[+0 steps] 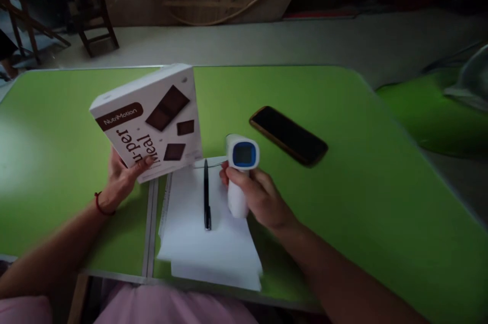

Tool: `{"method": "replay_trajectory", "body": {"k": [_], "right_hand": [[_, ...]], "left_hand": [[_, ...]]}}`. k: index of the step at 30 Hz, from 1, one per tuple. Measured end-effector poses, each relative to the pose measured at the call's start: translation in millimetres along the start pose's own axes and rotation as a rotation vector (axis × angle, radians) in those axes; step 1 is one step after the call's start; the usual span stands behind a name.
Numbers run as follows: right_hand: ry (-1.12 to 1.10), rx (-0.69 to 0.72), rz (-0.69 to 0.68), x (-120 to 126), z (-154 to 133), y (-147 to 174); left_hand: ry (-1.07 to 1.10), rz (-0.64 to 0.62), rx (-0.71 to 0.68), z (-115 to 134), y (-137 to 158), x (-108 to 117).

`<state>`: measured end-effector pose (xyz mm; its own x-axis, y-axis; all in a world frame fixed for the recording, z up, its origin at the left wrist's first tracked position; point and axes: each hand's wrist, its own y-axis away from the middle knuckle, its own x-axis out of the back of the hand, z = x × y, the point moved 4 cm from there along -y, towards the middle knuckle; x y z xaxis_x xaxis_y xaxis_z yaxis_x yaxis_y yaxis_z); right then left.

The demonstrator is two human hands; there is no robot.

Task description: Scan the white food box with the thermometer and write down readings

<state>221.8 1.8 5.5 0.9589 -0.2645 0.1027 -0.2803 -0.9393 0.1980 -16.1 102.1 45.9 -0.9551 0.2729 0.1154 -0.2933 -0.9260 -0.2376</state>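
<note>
My left hand grips the lower edge of a white box, thumb on its front face. The box is tilted above the table and shows dark brown squares and the word NutriMotion. In my right hand is a white infrared thermometer, held by its handle, with its blue-rimmed dark screen turned towards me. Beneath both hands lies a stack of white paper. A black pen rests lengthwise on the paper, between my hands and touched by neither.
A dark smartphone in a brown case lies on the green table, right of the thermometer. A metal seam crosses the table left of the paper. Beyond the far edge stands a wooden chair. Something bright green is at the right.
</note>
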Motion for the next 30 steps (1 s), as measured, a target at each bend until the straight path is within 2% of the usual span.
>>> {"method": "replay_trajectory", "body": {"k": [4,8,12,14,17,20,22,24,25,26,27,28,30], "right_hand": [[0.442,-0.048,0.054,16.2,3.7,-19.9],[0.949,-0.080,0.070,14.5,1.4,-22.5],[1.253,-0.010,0.060,14.0,0.8,-19.3],[1.357,0.101,0.116,18.7,-0.6,-18.6],[1.450,0.460,0.265,19.1,-9.0,-12.3],[1.310,0.849,0.342,4.0,-15.9,4.7],[1.181,0.934,0.251,-11.6,-12.9,13.6],[1.156,0.889,0.164,-25.6,-5.2,16.8],[1.159,0.849,0.137,-30.3,-0.9,16.6],[1.158,0.810,0.128,-32.8,2.9,15.4],[1.146,0.781,0.124,-33.6,6.0,13.6],[1.118,0.764,0.116,-33.1,8.0,11.4],[1.013,0.758,0.091,-29.7,9.0,6.7]], "left_hand": [[-0.102,0.073,-0.043,-14.7,-14.1,14.2],[-0.147,0.040,-0.132,-30.9,-20.6,18.8],[-0.251,0.039,-0.175,-42.8,-22.1,21.7],[-0.293,0.042,-0.163,-47.6,-22.5,22.8],[-0.318,0.047,-0.182,-50.9,-22.5,23.4],[-0.449,0.116,-0.315,-42.0,-19.1,22.6],[-0.638,0.237,-0.491,-26.1,-12.0,19.7],[-0.773,0.360,-0.755,-5.0,1.9,11.5],[-0.782,0.373,-0.897,4.6,10.7,5.0],[-0.772,0.325,-0.996,11.8,18.6,-2.8],[-0.776,0.208,-1.030,15.7,24.5,-12.1],[-0.781,0.054,-1.010,16.7,29.1,-21.8],[-0.870,-0.305,-0.827,7.9,35.3,-41.0]]}}
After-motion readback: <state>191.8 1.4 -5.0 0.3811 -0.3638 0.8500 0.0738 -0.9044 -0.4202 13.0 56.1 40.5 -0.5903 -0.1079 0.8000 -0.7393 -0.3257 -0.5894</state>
